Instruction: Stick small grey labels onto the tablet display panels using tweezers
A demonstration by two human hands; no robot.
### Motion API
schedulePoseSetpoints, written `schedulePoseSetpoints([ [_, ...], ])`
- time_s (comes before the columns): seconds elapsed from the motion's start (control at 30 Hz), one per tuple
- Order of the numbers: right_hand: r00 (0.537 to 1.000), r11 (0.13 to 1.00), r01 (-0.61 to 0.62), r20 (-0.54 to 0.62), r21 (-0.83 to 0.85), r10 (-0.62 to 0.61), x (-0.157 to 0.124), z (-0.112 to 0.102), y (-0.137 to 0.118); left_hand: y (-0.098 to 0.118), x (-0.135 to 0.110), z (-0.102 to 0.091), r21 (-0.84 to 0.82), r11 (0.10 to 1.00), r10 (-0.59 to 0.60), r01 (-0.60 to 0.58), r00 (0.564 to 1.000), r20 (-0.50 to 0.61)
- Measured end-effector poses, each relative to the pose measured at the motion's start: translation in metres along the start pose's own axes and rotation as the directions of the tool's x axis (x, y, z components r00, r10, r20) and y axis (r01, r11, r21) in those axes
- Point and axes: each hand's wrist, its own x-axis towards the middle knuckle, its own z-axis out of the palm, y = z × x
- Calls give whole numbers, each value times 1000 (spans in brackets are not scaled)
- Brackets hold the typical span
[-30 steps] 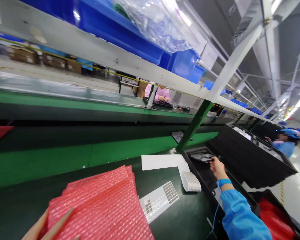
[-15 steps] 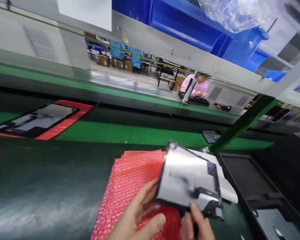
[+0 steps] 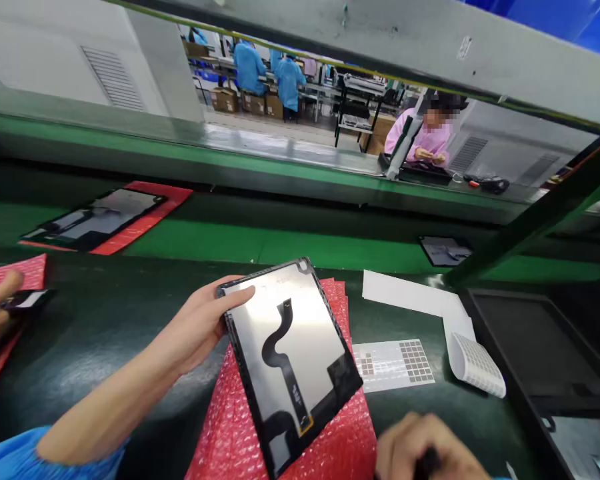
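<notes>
Your left hand (image 3: 200,327) gripped the display panel (image 3: 293,353) by its upper left edge, fingers curled over the rim, the panel lying tilted on the red bubble-wrap stack (image 3: 240,427). Your right hand (image 3: 425,453), low and blurred, closed around something dark; what, I couldn't tell.

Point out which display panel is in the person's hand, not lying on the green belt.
The display panel with the S-shaped black ribbon, gripped by the left hand over the red bubble wrap. The others lie on the belt.
</notes>
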Motion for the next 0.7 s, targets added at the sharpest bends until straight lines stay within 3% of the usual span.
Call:
schedulePoseSetpoints([
  [0.03,999,1000,17,-30,5,-17,6,-10,-7,-4,5,2,33,999,-28,27,999,33],
  [0.1,970,994,63,-231,-93,-83,24,-31,-14,-13,14,8,103,993,-67,58,994,87],
  [0.2,854,958,-40,-507,-286,-116,50,-60,-4,-26,27,15,240,971,-49,23,994,102],
  [0.27,832,951,-144,-554,-274,-34,60,-73,11,-30,33,17,360,932,15,-35,998,58],
  [0.33,839,953,-195,-543,-233,39,63,-81,25,-29,36,15,485,871,80,-77,997,14],
  [0.4,846,954,-212,-529,-214,69,61,-87,31,-26,34,13,663,744,141,-80,989,-39],
  [0.5,830,956,-199,-555,-217,47,51,-100,27,-21,24,14,937,345,293,-49,954,-58],
  [0.57,797,954,-197,-603,-226,22,43,-113,22,-23,14,23,976,118,421,-184,899,119],
  [0.6,780,952,-204,-625,-226,19,39,-120,20,-26,7,31,944,69,460,-322,850,256],
  [0.7,760,945,-243,-648,-218,45,28,-134,21,-41,-16,61,697,-23,473,-717,606,640],
])
